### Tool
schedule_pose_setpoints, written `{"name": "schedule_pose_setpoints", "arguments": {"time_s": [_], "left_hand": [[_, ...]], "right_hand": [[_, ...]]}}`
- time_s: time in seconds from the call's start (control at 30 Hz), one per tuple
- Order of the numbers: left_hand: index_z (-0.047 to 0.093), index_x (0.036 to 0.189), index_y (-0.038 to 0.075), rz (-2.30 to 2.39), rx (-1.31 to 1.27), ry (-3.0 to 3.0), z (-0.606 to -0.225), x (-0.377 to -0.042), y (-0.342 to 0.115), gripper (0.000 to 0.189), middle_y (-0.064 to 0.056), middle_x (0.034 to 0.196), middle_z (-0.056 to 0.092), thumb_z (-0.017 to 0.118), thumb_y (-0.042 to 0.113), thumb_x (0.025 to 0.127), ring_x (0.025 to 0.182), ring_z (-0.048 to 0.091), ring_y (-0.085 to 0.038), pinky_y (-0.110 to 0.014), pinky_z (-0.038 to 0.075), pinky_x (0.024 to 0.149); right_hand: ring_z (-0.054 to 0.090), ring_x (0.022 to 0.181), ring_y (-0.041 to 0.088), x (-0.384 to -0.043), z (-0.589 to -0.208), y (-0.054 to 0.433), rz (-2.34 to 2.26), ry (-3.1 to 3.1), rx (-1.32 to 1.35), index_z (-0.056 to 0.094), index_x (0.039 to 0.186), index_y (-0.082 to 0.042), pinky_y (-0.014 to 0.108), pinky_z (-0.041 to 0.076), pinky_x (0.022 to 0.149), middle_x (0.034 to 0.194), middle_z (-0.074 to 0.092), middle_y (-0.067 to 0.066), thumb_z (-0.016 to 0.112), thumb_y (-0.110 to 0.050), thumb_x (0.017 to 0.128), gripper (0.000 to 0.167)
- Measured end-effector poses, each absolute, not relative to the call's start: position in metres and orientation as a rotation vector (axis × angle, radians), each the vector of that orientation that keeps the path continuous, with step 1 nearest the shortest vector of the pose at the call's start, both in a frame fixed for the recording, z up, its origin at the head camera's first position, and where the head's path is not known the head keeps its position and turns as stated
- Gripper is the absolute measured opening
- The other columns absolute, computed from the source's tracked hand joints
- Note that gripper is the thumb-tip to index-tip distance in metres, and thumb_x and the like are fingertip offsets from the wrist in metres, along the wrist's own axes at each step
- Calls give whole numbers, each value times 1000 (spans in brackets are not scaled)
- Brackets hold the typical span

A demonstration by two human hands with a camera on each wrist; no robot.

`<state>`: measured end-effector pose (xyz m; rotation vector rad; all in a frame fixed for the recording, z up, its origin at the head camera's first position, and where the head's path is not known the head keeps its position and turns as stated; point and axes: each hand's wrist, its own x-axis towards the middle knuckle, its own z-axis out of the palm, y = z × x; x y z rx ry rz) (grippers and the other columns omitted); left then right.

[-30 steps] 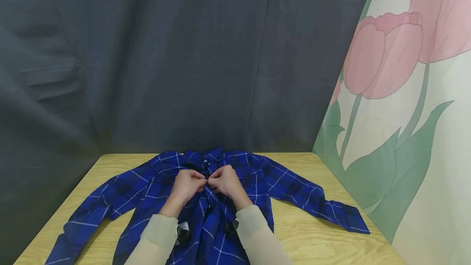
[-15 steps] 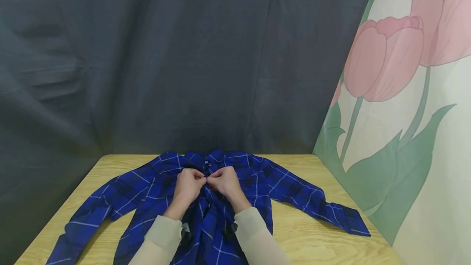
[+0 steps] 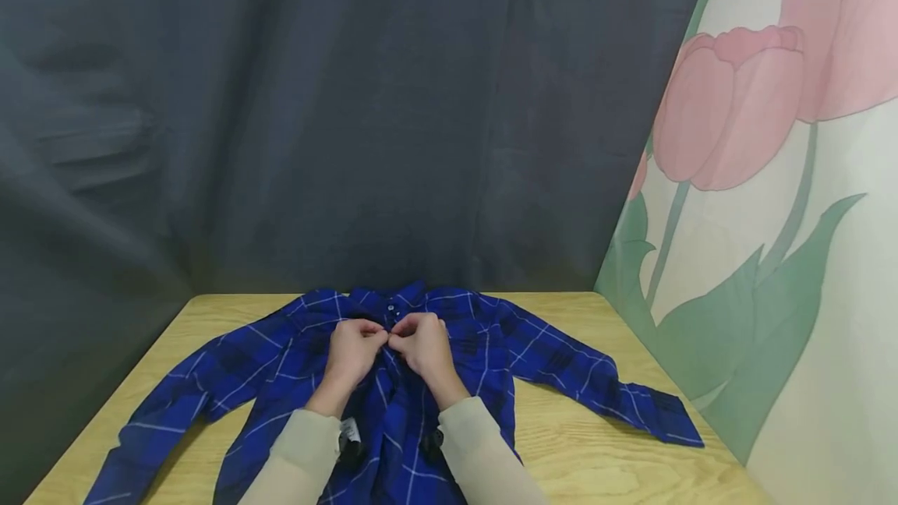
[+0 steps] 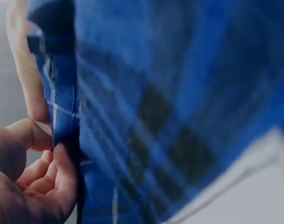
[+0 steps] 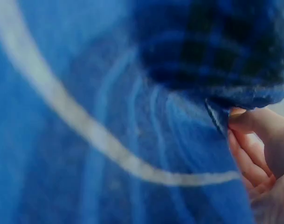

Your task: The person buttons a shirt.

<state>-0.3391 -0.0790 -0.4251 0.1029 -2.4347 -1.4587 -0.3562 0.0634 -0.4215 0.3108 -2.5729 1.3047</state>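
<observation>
A blue plaid button-up shirt (image 3: pixel 484 341) lies front up, its sleeves spread to both sides. My left hand (image 3: pixel 353 353) and right hand (image 3: pixel 426 349) meet over the upper chest, each pinching the front opening between thumb and forefinger. In the left wrist view, the left hand (image 4: pixel 37 179) grips the edge of the button placket (image 4: pixel 63 109), where a buttonhole (image 4: pixel 51 70) shows. Cloth fills most of the right wrist view, with the right hand (image 5: pixel 267 154) pinching the fabric at its right side. Above the hands sits a button (image 3: pixel 391 308) near the collar. The fingertips hide whatever is between them.
A light wooden table (image 3: pixel 582 443) bears the shirt. Behind it hangs a dark grey curtain (image 3: pixel 365 115), and at the right stands a wall with painted tulips (image 3: pixel 730 107). Small dark devices (image 3: pixel 352 443) sit under the sleeve cuffs.
Both hands have shifted slightly up and to the left, with their fingertips still together at the front opening. The shirt's sleeves lie as before.
</observation>
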Motion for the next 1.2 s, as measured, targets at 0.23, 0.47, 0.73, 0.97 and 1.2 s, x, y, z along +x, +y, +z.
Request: {"name": "schedule_pose_setpoints", "arguments": {"time_s": [0.23,0.47,0.73,0.97,1.2], "left_hand": [[80,108,-7,-1622,65,-2415,-424,-340,-86,19,-21,103,82,70,7,99,80,76,-16,-34,63,79],[74,121,-13,-1982,47,-2261,-425,-342,-89,27,-21,117,80,67,5,102,84,73,-7,-24,62,80],[70,132,-12,-2204,58,-2230,-422,-344,-96,34,-19,127,76,68,9,105,88,72,-3,-17,60,80],[68,134,-13,-2159,44,-2286,-421,-344,-95,35,-20,125,76,67,8,107,87,70,-4,-21,61,84],[74,130,-6,-1938,30,-2359,-414,-339,-90,31,-25,130,75,69,14,106,99,76,-17,-40,65,97]], "right_hand": [[74,67,11,-358,-424,64,1609,-2482,310,83,91,-2,35,66,77,89,83,11,86,-6,90,5],[80,88,18,-366,-422,77,2063,-2386,297,82,103,8,41,68,79,107,83,20,81,-2,94,13],[82,93,18,-369,-418,84,2057,-2455,372,83,107,7,39,68,84,113,83,21,81,-5,96,16],[80,90,15,-370,-422,82,2053,-2441,365,83,105,6,40,68,84,109,83,18,82,-6,95,16],[75,82,10,-370,-424,80,1935,-2415,426,80,104,6,39,68,81,106,82,21,80,-4,96,13]]}}
